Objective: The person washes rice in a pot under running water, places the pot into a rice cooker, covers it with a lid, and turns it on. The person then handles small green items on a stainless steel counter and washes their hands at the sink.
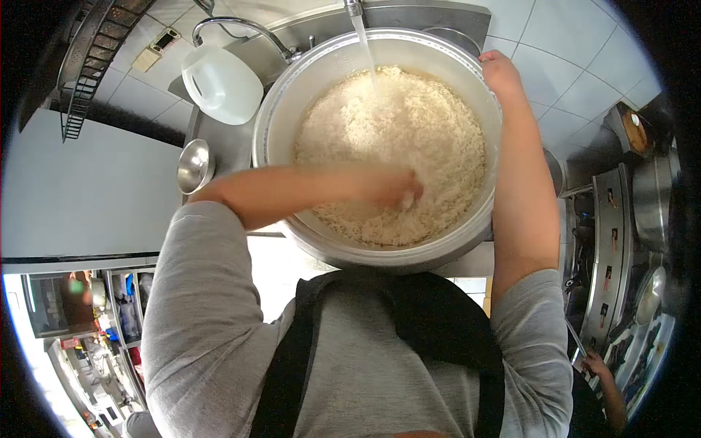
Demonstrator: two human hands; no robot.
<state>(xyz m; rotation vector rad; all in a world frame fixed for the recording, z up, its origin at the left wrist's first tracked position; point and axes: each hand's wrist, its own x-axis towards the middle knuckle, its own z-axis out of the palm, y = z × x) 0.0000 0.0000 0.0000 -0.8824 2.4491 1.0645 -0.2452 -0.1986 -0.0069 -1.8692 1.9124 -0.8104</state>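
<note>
A large metal pot sits in front of me, holding a lot of pale rice in water. Across it reaches my left arm, and my left hand is down at the surface of the rice, smeared by motion so its fingers are not clear. At the pot's upper right, my right hand is closed on the rim. A stream of water runs from a tap at the far side into the rice.
Left of the pot stand a white plastic jug and a metal bowl, near a curved faucet. A wire rack hangs upper left. Drawers and pans line the right, where another person's hand shows.
</note>
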